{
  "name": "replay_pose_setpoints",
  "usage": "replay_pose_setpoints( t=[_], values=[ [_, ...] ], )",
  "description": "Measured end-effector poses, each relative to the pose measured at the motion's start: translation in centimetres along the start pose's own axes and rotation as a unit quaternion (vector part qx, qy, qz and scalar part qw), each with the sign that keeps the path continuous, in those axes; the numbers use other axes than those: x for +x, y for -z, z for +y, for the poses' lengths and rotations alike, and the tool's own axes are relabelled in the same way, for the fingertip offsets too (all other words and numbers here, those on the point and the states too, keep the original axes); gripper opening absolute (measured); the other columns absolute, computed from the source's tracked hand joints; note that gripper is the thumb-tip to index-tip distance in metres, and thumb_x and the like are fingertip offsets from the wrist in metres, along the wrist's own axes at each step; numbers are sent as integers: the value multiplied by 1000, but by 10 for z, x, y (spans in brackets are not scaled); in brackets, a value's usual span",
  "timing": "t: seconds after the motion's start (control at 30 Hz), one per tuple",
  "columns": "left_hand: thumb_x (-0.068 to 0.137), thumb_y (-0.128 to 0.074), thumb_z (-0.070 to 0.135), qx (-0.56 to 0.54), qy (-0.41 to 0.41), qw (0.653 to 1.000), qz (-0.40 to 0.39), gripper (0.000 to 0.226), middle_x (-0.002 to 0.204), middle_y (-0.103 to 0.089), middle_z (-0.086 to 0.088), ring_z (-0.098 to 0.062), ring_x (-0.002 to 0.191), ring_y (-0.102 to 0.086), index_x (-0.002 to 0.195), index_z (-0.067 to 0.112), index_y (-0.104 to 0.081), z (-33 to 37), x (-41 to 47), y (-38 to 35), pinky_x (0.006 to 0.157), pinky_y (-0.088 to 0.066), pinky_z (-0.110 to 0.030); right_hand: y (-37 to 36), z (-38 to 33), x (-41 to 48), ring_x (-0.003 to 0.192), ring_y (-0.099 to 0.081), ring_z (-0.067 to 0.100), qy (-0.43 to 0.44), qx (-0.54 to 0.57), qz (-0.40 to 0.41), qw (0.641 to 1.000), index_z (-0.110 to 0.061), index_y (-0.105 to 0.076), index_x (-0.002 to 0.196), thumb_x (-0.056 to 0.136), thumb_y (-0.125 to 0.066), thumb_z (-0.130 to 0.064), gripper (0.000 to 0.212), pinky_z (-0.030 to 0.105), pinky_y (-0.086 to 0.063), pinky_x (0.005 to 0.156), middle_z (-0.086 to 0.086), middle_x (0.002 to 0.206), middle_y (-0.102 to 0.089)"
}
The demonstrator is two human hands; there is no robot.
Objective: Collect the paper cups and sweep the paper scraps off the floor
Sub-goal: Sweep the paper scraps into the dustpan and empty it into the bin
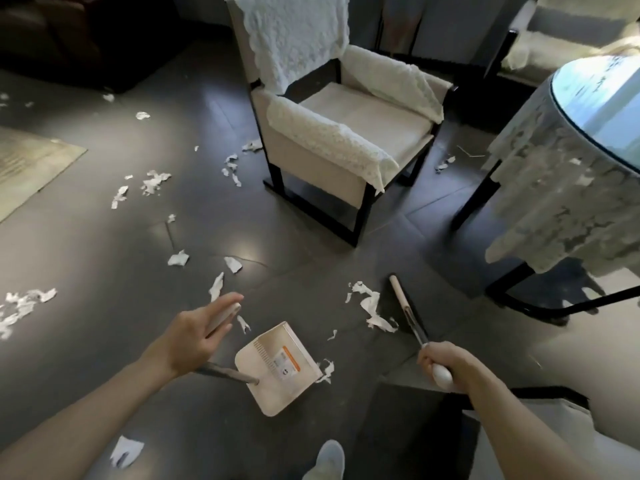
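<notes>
On my far left a clump of paper scraps [24, 304] lies on the dark floor [104, 258] below a rug [31, 168], with more torn pieces trailing up toward the middle of the room. I can find no paper cups anywhere in view, so I judge the sweeping half of the job is the one in hand. Next across is the left hand [194, 337]: its fingers lie fairly straight along the top of the long handle [225, 372], which seems pinched against the thumb beneath, steadying the dustpan [273, 368] flat on the floor. The pan looks empty apart from its label. One small scrap [326, 370] sits just at its right-hand edge. Further right a longer torn strip [370, 306] lies just beside the head of the broom [398, 294], and the right hand [446, 365] is wrapped firmly round the broom's stick. Behind stand an armchair [332, 133] and, far right, a round table [602, 109]. My next move, I think, is a short draw of the broom leftward, bringing that strip to the pan's lip while the left hand holds the pan flat on the floor.
</notes>
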State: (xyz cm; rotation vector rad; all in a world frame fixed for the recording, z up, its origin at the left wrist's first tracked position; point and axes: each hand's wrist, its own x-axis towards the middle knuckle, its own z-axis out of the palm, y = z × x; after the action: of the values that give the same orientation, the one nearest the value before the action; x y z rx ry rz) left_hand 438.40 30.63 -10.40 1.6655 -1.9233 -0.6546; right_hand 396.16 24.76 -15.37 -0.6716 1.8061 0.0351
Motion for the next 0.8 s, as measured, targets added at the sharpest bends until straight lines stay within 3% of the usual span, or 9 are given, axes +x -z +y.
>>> replay_pose_setpoints(
  t=[0.13,0.23,0.3,0.37,0.4,0.43,0.53,0.63,0.8],
  values=[
    [81,-66,8,-2,-16,1000,-8,51,106,-63,13,-6,96,-63,123,34,-51,-12,-42,17,82,-44,-13,-47,-8,-17,52,-48,15,-4,-70,-33,997,1,-62,103,84,-46,6,26,24,-40,42,11,74,-53],
    [79,-61,19,-9,-5,1000,-11,52,105,-66,14,-7,93,-66,122,45,-45,-27,-77,33,80,-45,-12,-91,2,-34,52,-47,12,11,-127,-36,991,-8,-39,139,87,-43,3,53,21,-40,48,11,74,-55],
    [81,-57,27,-8,13,1000,-23,50,104,-71,4,-17,94,-68,121,52,-40,-40,-102,43,81,-52,-26,-125,12,-53,56,-43,9,38,-177,-56,982,-9,-43,132,90,-43,0,43,20,-39,49,6,77,-51],
    [81,-55,32,10,17,998,-53,49,99,-72,-6,-27,89,-70,120,55,-36,-53,-124,52,78,-56,-42,-159,23,-81,59,-39,8,33,-181,-63,981,-12,-52,93,95,-41,-6,13,23,-39,57,2,75,-43],
    [83,-56,29,15,9,998,-63,50,97,-72,-8,-28,86,-70,120,55,-35,-59,-134,55,76,-55,-44,-176,32,-93,61,-40,10,21,-174,-56,983,-15,-47,85,96,-40,-8,16,24,-39,63,4,77,-44],
    [85,-59,24,14,-3,998,-69,51,95,-72,-9,-27,83,-69,119,54,-36,-64,-143,57,75,-55,-43,-194,43,-109,66,-43,14,12,-187,-68,980,-15,-48,92,95,-40,-8,11,26,-39,69,8,83,-47],
    [87,-63,8,2,-17,996,-85,53,94,-71,-8,-25,83,-69,124,41,-45,-75,-173,60,75,-54,-39,-243,78,-158,74,-47,18,20,-215,-52,975,-13,-35,138,91,-47,-5,49,28,-41,71,14,101,-50],
    [89,-61,9,-16,-4,994,-105,47,102,-70,-8,-25,93,-67,132,25,-51,-83,-203,64,81,-53,-38,-274,105,-199,63,-51,13,-2,-168,-50,985,-18,-32,144,90,-49,-5,58,23,-44,60,10,87,-55],
    [89,-61,9,-17,-3,994,-108,48,98,-70,-10,-25,89,-67,134,24,-51,-85,-234,69,78,-49,-31,-266,127,-230,41,-44,7,-50,0,-34,998,-25,-37,143,88,-50,3,64,17,-38,39,6,64,-51]
  ],
)
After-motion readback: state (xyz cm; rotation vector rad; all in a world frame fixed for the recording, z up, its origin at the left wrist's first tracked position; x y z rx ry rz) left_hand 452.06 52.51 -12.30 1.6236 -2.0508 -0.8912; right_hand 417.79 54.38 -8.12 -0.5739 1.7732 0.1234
